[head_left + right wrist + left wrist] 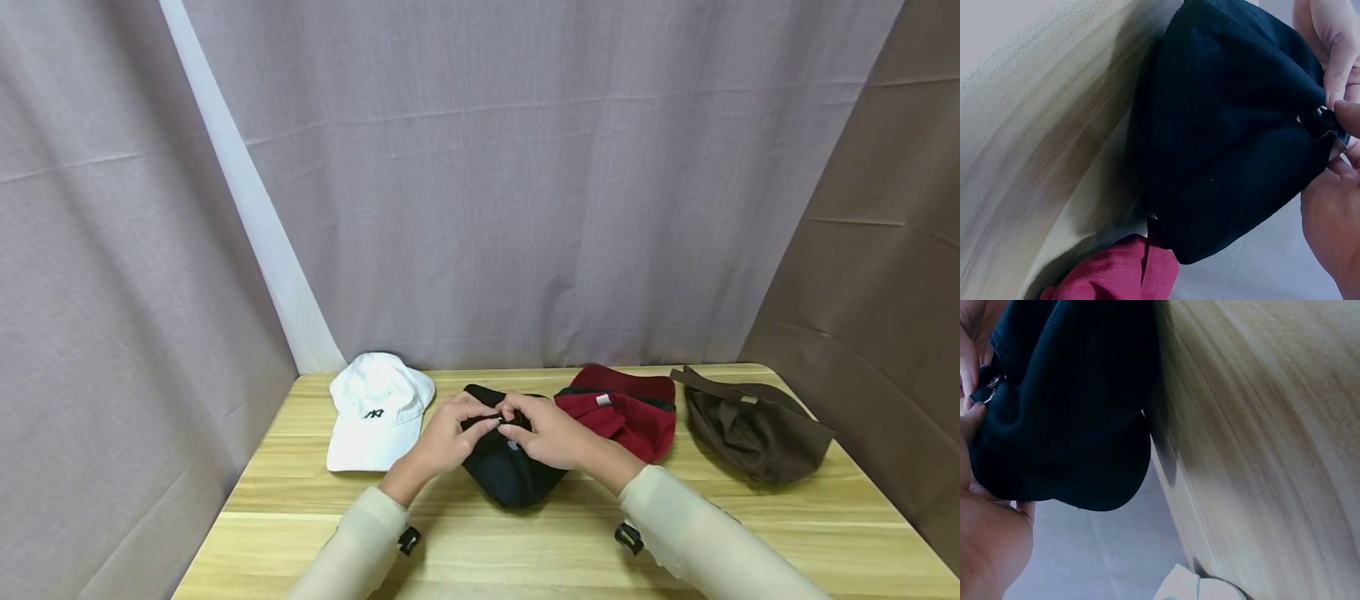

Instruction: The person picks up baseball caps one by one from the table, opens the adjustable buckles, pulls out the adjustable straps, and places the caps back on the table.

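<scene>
A black cap (516, 483) is held over the middle of the table, its back strap facing me. My left hand (448, 432) pinches the strap from the left with thumb and fingers. From the right, my right hand (553, 435) pinches the same strap, the two thumbs almost meeting. Between the fingertips a small metal buckle (1337, 145) shows in the right wrist view, and its shiny edge also appears in the left wrist view. The fingers partly cover the strap's end.
Left on the wooden table (510, 550) lies a white cap (378, 392), its brim toward me. A red cap (637, 429) sits right of the black one, and a dark brown cap (757, 442) is farther right. Grey curtains (525, 208) rise behind the table.
</scene>
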The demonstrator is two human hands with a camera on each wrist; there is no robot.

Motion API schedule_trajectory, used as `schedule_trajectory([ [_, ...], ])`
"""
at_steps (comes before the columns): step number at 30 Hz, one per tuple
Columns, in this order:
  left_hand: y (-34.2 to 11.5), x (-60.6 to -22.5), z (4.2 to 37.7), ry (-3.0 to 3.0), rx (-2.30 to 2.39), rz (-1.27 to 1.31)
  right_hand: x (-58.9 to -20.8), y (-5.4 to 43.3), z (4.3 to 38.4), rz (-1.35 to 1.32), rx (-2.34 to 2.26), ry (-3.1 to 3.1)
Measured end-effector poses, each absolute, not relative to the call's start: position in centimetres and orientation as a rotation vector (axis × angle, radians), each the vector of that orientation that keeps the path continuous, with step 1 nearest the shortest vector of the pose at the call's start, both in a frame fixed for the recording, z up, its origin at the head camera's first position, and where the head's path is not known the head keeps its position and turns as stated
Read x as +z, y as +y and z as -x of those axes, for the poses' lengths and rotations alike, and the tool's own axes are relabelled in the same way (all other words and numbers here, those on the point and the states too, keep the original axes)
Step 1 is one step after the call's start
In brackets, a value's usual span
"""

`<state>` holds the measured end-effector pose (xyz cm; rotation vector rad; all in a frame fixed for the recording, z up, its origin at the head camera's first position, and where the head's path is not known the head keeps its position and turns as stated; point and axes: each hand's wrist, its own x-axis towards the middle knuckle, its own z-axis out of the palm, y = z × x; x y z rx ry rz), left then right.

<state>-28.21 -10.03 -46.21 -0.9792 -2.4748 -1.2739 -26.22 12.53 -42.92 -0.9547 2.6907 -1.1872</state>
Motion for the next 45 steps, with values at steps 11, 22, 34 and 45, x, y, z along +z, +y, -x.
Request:
schedule_trajectory([
  [11, -9.71, -46.12, 28.23, -2.459, -1.260, 0.945, -43.13, 12.03, 26.11, 0.896, -1.106, 2.899],
  [22, -9.39, -45.66, 28.11, -2.454, -1.284, 0.951, -43.01, 11.84, 25.99, 0.916, -1.113, 2.936],
  [34, -9.44, -45.91, 28.17, -2.436, -1.289, 0.981, -42.67, 12.13, 25.95, 0.818, -1.267, 2.750],
  [45, -9.60, -46.23, 28.51, -2.423, -1.334, 0.985, -42.67, 12.72, 26.25, 0.838, -1.306, 2.661],
])
